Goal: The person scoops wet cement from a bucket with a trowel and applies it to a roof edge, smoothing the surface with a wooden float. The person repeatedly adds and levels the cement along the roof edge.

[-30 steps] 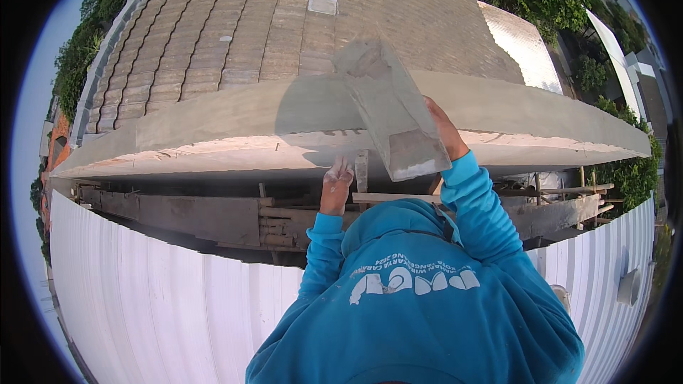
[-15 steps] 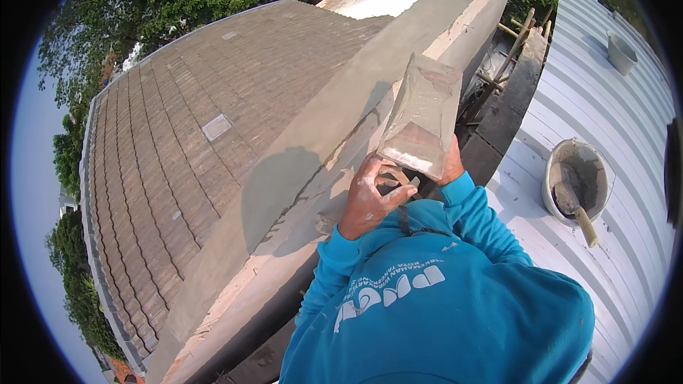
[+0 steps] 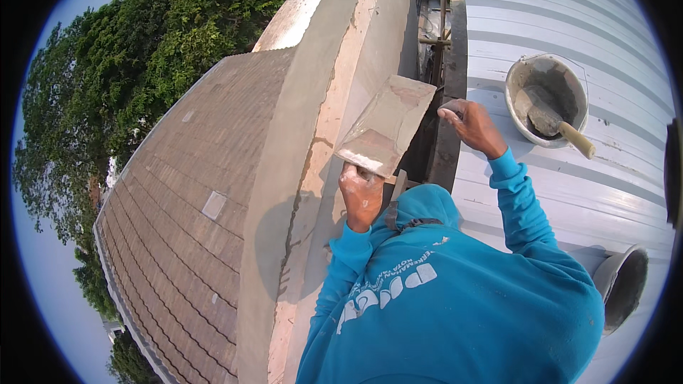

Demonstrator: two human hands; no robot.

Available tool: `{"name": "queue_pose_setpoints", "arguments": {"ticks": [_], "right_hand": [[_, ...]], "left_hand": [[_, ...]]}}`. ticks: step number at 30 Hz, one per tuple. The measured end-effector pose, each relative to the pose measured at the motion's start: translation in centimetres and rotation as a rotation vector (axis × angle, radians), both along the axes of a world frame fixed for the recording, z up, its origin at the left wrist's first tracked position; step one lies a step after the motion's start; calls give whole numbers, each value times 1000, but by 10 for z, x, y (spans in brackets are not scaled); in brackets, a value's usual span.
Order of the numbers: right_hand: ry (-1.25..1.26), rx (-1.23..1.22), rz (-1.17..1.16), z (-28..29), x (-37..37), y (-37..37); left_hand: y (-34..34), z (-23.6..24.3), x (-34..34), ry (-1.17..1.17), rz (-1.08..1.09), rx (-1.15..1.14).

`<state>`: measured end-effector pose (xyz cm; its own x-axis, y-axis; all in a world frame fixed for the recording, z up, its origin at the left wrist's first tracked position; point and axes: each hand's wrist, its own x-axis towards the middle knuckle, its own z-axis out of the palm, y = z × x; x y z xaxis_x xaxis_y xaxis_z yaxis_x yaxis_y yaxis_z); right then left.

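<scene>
My left hand (image 3: 361,195) is closed on the flat plastering float (image 3: 386,121) from underneath; its grey, mortar-smeared face tilts up, with a white patch at the near end. Just right of the float, my right hand (image 3: 462,124) is raised with fingers curled and nothing visible in them. A plastered wall top (image 3: 306,114) with a pale, ragged strip runs alongside on the left. To the right, a mortar bucket (image 3: 519,99) holds a wooden-handled trowel (image 3: 575,139) on the white corrugated roof (image 3: 533,21).
A second bucket (image 3: 625,284) sits at lower right. Left of the wall is a tiled roof (image 3: 171,242), with trees (image 3: 92,99) behind. Between wall and metal roof is a dark gap with bamboo poles (image 3: 441,7) and a dark plank (image 3: 455,43).
My view has swung rightward along the wall. My left hand has taken hold under the float. My right hand has let go of it and moved toward the bucket side.
</scene>
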<state>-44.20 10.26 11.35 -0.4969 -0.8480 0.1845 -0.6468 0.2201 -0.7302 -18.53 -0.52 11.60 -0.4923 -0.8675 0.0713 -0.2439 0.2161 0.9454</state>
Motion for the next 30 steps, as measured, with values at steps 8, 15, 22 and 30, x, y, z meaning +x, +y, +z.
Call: {"name": "queue_pose_setpoints", "arguments": {"ticks": [8, 15, 22, 30], "right_hand": [[486, 962, -404, 19, -188, 141], [523, 1277, -329, 4, -205, 152], [640, 1030, -571, 34, -208, 167], [177, 816, -783, 103, -149, 210]], "left_hand": [[6, -41, 53, 20, 124, 60], [5, -55, 79, 133, 223, 49], [-23, -23, 59, 97, 92, 23], [-37, 16, -54, 160, -325, -95]]}}
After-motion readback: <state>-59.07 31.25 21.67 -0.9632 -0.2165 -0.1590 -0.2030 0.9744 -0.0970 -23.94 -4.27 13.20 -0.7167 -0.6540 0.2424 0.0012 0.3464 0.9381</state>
